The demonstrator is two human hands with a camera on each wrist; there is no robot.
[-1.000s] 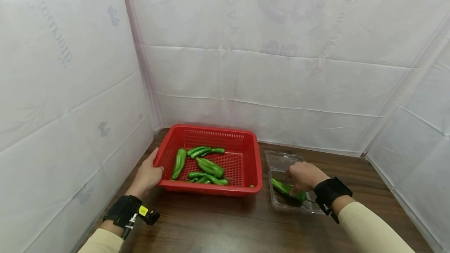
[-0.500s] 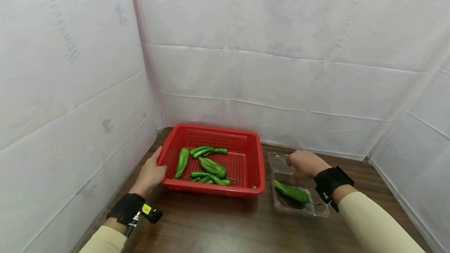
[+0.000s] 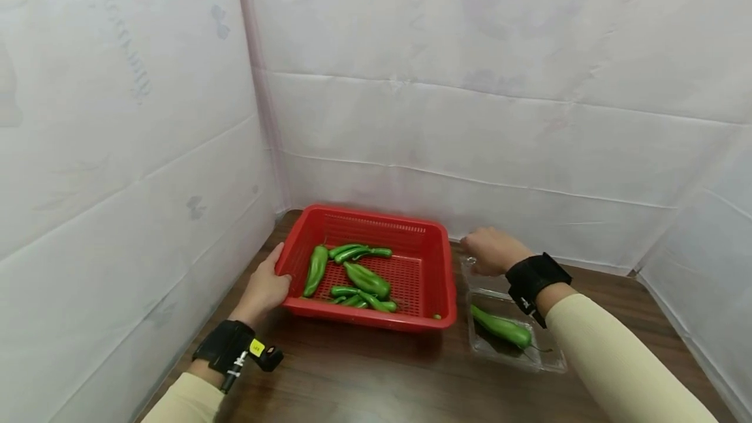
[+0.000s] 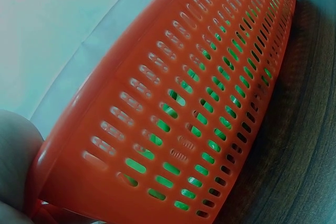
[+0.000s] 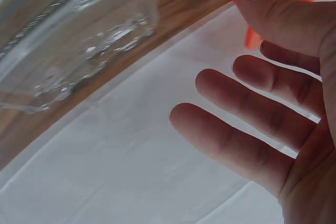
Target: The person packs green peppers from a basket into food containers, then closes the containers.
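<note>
A red perforated plastic basket [image 3: 443, 279] stands on the table, with several green peppers [image 3: 367, 279], large and small, lying in it. My left hand [image 3: 266, 284] grips the basket's left rim, thumb over the inner side. In the left wrist view the basket wall [image 4: 173, 103] fills much of the picture, green showing through its slots. My right hand [image 3: 492, 250] hovers over the raised lid side of a clear plastic clamshell box [image 3: 499, 356]. Its fingers [image 5: 226, 140] are spread and loosely bent, holding nothing. One large green pepper [image 3: 502, 328] lies in the box.
Brown wood-grain table [image 3: 376, 377] runs under everything. White sheeting [image 3: 411, 116] walls in the back and both sides, close behind the basket and box. A small green piece [image 3: 437, 316] sits in the basket's front right corner.
My right hand has let go of the large pepper in the clear box and moved up and back, away from it. My left hand keeps its grip on the basket.
</note>
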